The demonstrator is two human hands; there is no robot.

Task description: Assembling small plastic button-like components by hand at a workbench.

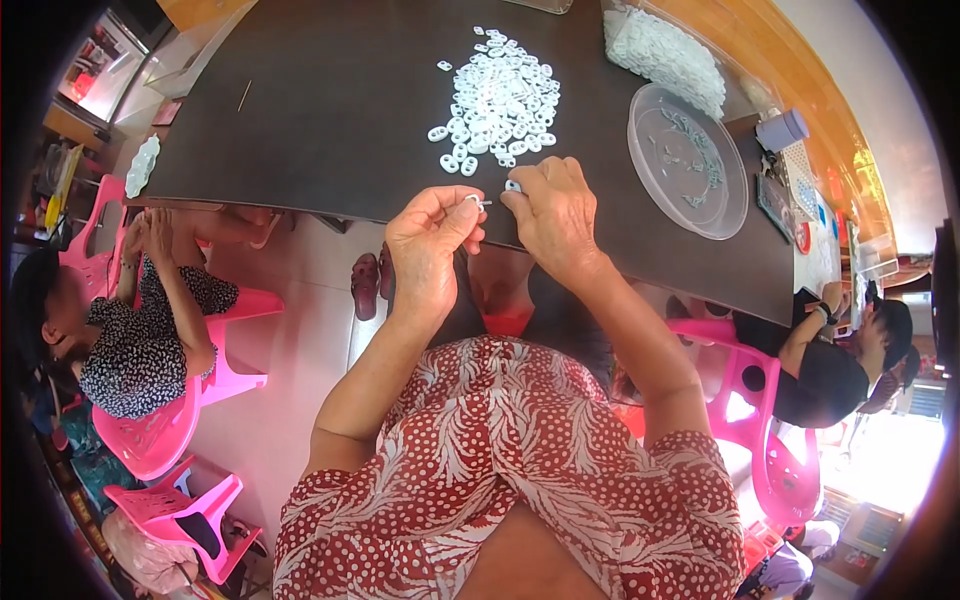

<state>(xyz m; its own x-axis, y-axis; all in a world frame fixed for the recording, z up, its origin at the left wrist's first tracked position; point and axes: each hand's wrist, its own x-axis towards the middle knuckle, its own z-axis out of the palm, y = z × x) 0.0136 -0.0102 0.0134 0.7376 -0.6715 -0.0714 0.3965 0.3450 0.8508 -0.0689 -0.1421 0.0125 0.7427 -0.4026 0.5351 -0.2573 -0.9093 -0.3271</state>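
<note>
My left hand point(428, 240) is closed, thumb and index finger pinching a small white plastic piece point(476, 200) with a thin pin sticking out to the right. Just across from it, my right hand point(557, 208) pinches a small white oval two-hole piece point(513, 186), partly covered by the fingertips. The two held pieces are close together but apart, over the near edge of the dark table point(300, 130). Beyond my hands lies a loose heap of white oval two-hole pieces point(505, 95).
To the right sits a round clear tray point(640, 150) with small greyish bits in it. A clear container point(610, 12) full of white pieces stands behind. A thin stick point(245, 95) lies at left. People sit on pink chairs point(150, 435) on both sides.
</note>
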